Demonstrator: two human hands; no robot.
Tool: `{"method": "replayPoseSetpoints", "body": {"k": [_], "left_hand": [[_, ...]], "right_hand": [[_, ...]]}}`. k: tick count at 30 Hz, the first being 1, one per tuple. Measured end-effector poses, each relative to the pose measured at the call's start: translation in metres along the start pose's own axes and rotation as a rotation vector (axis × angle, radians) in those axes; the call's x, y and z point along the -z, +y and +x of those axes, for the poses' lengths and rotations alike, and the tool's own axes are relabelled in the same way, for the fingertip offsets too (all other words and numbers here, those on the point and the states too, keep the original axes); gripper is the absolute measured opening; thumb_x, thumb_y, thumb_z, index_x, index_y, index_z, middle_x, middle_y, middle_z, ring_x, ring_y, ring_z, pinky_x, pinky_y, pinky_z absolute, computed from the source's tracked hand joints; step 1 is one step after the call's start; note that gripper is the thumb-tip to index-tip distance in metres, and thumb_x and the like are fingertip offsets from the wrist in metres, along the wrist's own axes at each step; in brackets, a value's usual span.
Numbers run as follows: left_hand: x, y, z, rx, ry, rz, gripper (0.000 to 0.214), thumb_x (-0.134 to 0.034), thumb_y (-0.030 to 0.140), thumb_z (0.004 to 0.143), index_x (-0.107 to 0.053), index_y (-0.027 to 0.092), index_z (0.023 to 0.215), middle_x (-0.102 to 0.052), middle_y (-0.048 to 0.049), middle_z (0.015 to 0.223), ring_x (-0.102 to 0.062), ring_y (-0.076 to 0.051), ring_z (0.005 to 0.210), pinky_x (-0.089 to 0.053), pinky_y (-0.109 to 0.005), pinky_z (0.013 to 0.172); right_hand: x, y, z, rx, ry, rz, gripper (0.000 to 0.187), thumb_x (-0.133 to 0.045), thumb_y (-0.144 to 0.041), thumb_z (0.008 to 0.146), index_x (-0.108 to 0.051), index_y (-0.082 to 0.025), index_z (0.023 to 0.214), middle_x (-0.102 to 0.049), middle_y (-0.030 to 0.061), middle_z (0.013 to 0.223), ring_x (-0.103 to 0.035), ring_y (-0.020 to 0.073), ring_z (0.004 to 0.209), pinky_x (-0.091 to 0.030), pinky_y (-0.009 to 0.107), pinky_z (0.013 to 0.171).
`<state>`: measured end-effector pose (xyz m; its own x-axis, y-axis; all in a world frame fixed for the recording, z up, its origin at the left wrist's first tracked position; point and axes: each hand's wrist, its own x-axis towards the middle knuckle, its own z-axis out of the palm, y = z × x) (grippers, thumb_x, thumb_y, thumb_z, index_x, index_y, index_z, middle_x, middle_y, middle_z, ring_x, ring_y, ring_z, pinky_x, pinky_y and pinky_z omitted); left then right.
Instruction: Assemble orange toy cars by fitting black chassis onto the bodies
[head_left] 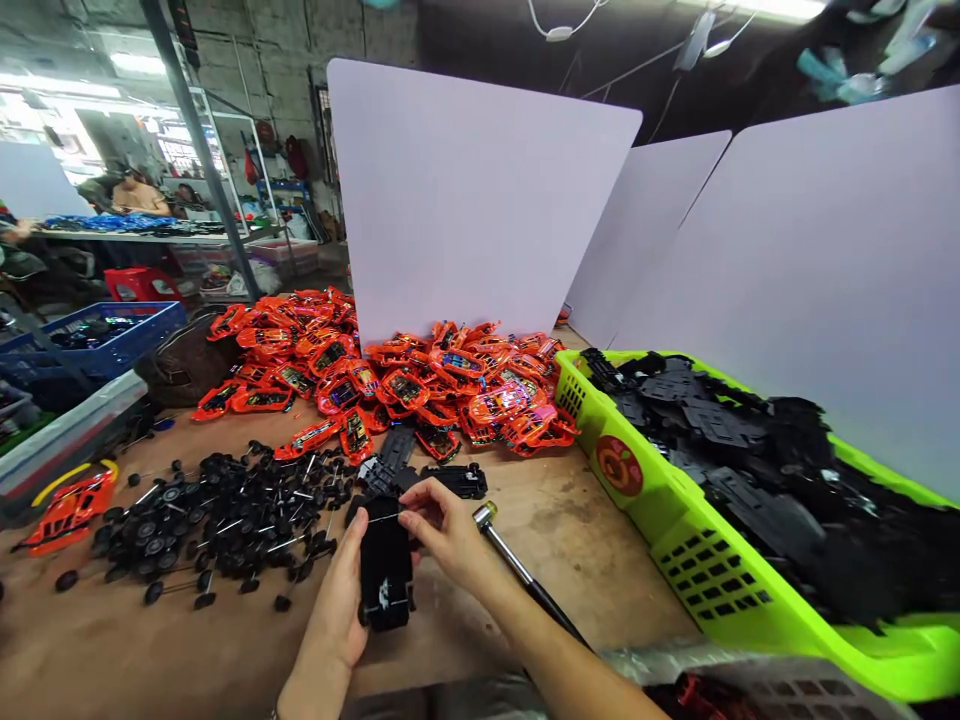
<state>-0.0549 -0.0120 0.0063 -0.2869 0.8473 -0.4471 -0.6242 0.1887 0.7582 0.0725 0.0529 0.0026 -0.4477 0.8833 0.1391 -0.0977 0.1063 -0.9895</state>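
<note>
My left hand [335,605] grips a black toy car chassis [385,575] from its left side, holding it just above the wooden table [577,540]. My right hand [444,525] pinches at the chassis's far end, where a thin wheel axle crosses it. A pile of black wheels on metal axles [217,520] lies to the left of my hands. Orange toy car bodies [390,375] are heaped behind them. A few more black chassis parts [424,470] lie just beyond my fingers.
A small hammer [517,570] lies on the table right of my right hand. A green basket [675,530] full of black chassis stands at the right. White divider boards [465,200] rise behind. Blue crates [97,345] and another person [135,195] are at the far left.
</note>
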Motion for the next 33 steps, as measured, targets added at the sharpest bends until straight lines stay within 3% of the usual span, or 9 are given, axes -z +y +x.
{"method": "replayPoseSetpoints", "body": {"k": [4, 8, 11, 14, 17, 22, 27, 29, 33], "left_hand": [[-0.017, -0.006, 0.008, 0.122, -0.007, -0.092, 0.041, -0.065, 0.041, 0.085, -0.064, 0.017, 0.119, -0.078, -0.0078, 0.089, -0.075, -0.024, 0.073, -0.06, -0.033, 0.063], [-0.021, -0.001, 0.016, 0.092, -0.037, -0.038, 0.041, -0.061, 0.042, 0.089, -0.061, 0.019, 0.123, -0.078, -0.0076, 0.093, -0.076, -0.023, 0.075, -0.06, -0.033, 0.066], [-0.019, 0.006, 0.018, 0.097, -0.078, 0.003, 0.043, -0.054, 0.047, 0.093, -0.061, 0.015, 0.12, -0.078, -0.0114, 0.095, -0.075, -0.023, 0.074, -0.06, -0.034, 0.067], [-0.017, 0.009, 0.018, 0.092, -0.115, -0.034, 0.044, -0.042, 0.046, 0.098, -0.059, 0.012, 0.12, -0.078, -0.0149, 0.098, -0.075, -0.024, 0.074, -0.06, -0.037, 0.07], [-0.015, 0.008, 0.019, 0.097, -0.127, -0.082, 0.043, -0.039, 0.043, 0.099, -0.057, 0.013, 0.125, -0.077, -0.0155, 0.099, -0.075, -0.025, 0.076, -0.06, -0.041, 0.074], [-0.005, 0.002, 0.019, 0.13, -0.148, -0.135, 0.045, -0.041, 0.04, 0.099, -0.054, 0.013, 0.132, -0.077, -0.0159, 0.103, -0.075, -0.027, 0.082, -0.059, -0.045, 0.079], [-0.008, -0.009, 0.014, 0.219, -0.176, -0.168, 0.044, -0.044, 0.037, 0.098, -0.054, 0.016, 0.136, -0.077, -0.0126, 0.106, -0.075, -0.026, 0.089, -0.059, -0.042, 0.085], [-0.017, -0.017, 0.012, 0.252, -0.205, -0.149, 0.044, -0.043, 0.038, 0.099, -0.055, 0.015, 0.134, -0.077, -0.0132, 0.105, -0.075, -0.025, 0.088, -0.06, -0.041, 0.083], [-0.039, -0.032, 0.004, 0.27, -0.229, -0.124, 0.046, -0.04, 0.041, 0.099, -0.056, 0.013, 0.132, -0.077, -0.0146, 0.103, -0.076, -0.025, 0.082, -0.061, -0.04, 0.077]], "right_hand": [[0.02, 0.008, 0.01, -0.052, -0.047, -0.087, 0.023, -0.064, -0.04, 0.084, -0.057, -0.021, 0.096, -0.059, -0.0004, 0.084, -0.06, 0.0152, 0.066, -0.051, 0.025, 0.053], [0.051, -0.012, 0.067, 0.301, 0.006, -0.715, 0.013, -0.057, -0.02, 0.091, -0.064, -0.021, 0.102, -0.062, 0.0057, 0.102, -0.06, 0.0192, 0.095, -0.05, 0.034, 0.088], [0.07, -0.027, 0.13, 0.434, -0.01, -1.139, 0.041, -0.051, -0.002, 0.088, -0.062, -0.024, 0.121, -0.054, 0.0125, 0.133, -0.048, 0.0273, 0.122, -0.041, 0.046, 0.102], [0.078, -0.03, 0.18, 0.484, -0.088, -1.146, 0.029, -0.062, -0.005, 0.085, -0.069, -0.025, 0.105, -0.057, 0.0098, 0.133, -0.049, 0.0278, 0.124, -0.039, 0.045, 0.103], [0.081, -0.037, 0.197, 0.508, -0.052, -1.08, 0.015, -0.061, -0.016, 0.091, -0.068, -0.021, 0.104, -0.064, 0.0096, 0.122, -0.055, 0.0237, 0.116, -0.042, 0.038, 0.1], [0.121, -0.064, 0.139, 0.521, 0.065, -0.737, 0.035, -0.038, -0.033, 0.103, -0.047, -0.02, 0.135, -0.061, 0.009, 0.124, -0.058, 0.0204, 0.112, -0.046, 0.035, 0.097], [0.185, -0.053, 0.038, 0.017, -0.357, -0.762, 0.03, -0.046, -0.039, 0.099, -0.063, -0.023, 0.117, -0.068, 0.0025, 0.111, -0.064, 0.0188, 0.104, -0.051, 0.032, 0.092], [0.195, -0.034, 0.006, -0.098, -0.278, -0.841, 0.025, -0.051, -0.034, 0.096, -0.066, -0.023, 0.111, -0.069, 0.0033, 0.104, -0.066, 0.0191, 0.096, -0.053, 0.033, 0.088], [0.183, -0.001, -0.044, -0.193, 0.109, -1.03, 0.039, -0.052, -0.035, 0.094, -0.055, -0.017, 0.127, -0.056, 0.0159, 0.126, -0.055, 0.029, 0.117, -0.042, 0.047, 0.102]]}}
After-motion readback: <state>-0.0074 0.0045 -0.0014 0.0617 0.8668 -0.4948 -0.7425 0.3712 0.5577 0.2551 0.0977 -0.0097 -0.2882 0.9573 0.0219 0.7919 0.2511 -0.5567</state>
